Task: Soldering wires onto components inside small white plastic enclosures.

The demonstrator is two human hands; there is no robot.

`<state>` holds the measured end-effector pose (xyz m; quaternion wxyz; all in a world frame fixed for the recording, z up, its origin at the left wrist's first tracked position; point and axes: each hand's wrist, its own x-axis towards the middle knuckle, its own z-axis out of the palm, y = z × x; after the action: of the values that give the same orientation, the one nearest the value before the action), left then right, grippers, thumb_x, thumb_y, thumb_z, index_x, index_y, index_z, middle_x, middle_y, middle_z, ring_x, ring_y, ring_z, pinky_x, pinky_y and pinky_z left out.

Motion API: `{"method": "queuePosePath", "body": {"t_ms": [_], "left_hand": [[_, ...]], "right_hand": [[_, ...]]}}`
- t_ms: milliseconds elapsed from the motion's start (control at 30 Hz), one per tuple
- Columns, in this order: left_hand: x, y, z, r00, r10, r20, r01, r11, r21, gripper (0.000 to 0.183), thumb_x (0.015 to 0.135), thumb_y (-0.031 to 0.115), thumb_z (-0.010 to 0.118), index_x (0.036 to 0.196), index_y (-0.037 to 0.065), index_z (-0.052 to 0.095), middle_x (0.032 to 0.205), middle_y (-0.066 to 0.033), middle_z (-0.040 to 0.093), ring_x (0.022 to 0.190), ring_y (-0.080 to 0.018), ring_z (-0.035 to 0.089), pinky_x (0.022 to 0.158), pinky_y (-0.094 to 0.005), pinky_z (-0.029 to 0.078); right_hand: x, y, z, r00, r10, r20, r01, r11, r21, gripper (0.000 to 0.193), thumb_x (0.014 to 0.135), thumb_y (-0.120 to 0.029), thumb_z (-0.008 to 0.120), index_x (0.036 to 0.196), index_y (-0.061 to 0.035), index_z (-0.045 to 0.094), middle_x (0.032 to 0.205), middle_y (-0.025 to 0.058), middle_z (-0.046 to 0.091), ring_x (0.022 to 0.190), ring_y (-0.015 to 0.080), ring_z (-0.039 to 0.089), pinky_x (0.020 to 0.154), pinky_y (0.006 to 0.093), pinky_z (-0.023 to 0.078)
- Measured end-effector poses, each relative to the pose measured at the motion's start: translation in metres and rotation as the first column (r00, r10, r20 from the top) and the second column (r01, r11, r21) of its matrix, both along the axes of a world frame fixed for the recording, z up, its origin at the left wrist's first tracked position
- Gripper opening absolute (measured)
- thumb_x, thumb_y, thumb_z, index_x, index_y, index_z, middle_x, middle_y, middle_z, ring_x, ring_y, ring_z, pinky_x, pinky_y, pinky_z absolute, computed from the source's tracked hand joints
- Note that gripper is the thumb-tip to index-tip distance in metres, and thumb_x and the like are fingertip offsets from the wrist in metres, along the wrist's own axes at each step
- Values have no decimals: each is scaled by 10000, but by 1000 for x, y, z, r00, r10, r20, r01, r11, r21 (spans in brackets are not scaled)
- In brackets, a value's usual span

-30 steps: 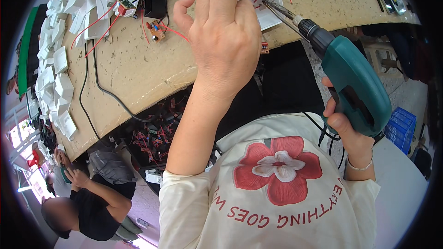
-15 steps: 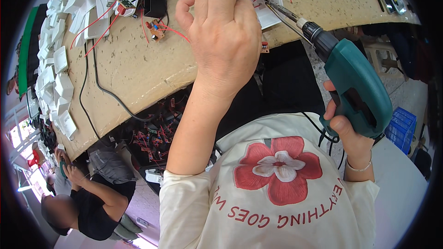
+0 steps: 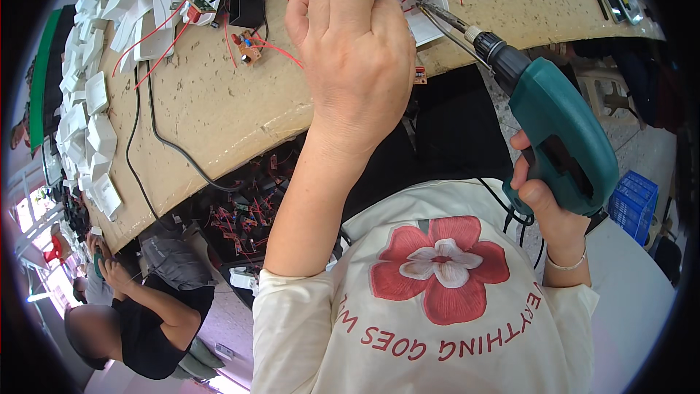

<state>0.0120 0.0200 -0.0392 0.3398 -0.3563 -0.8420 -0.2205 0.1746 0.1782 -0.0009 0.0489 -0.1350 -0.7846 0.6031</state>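
My left hand is closed over the near left side of a white plastic casing, its fingertips at the rim. Inside the casing, red wire ends show beside the metal tip of a soldering gun. My right hand grips the handle of this green soldering gun, which slants up and left so that its tip reaches into the casing. Whether the tip touches a wire is too small to tell. A small circuit board shows just below the casing, partly behind my left hand.
On the tan worktop lie an orange circuit board with red wires, a green board, black boxes and heaped white casings. Many wired boards fill a dark container below. Another person works at lower left.
The soldering gun has shifted slightly up and left, its tip a little deeper into the casing. My left hand stays nearly still on the casing.
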Motion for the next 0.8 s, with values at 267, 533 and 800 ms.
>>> {"method": "queuePosePath", "body": {"t_ms": [267,533,800], "left_hand": [[0,0,0,1000,-5,5,5,1000,7,223,562,29,632,778,-3,587,929,-76,547,870,-253,507,784,-365,348],[0,1,0,1000,-7,2,7,1000,14,219,562,27,633,774,-8,588,919,-89,548,858,-260,512,762,-367,369],[0,2,0,1000,-22,3,22,999,26,211,560,17,633,763,-16,585,913,-99,545,841,-265,510,747,-365,388]], "right_hand": [[1,-2,2,1000,-20,0,20,999,-44,647,684,-322,733,1144,31,448,961,127,561,624,100,523,535,207,420],[3,-1,2,1000,-18,2,18,999,-38,620,687,-315,732,1129,30,464,962,122,559,627,100,521,529,206,419],[1,-2,4,1000,-21,-12,20,999,-45,617,695,-293,730,1142,32,456,966,129,563,623,101,527,532,207,424]]}}
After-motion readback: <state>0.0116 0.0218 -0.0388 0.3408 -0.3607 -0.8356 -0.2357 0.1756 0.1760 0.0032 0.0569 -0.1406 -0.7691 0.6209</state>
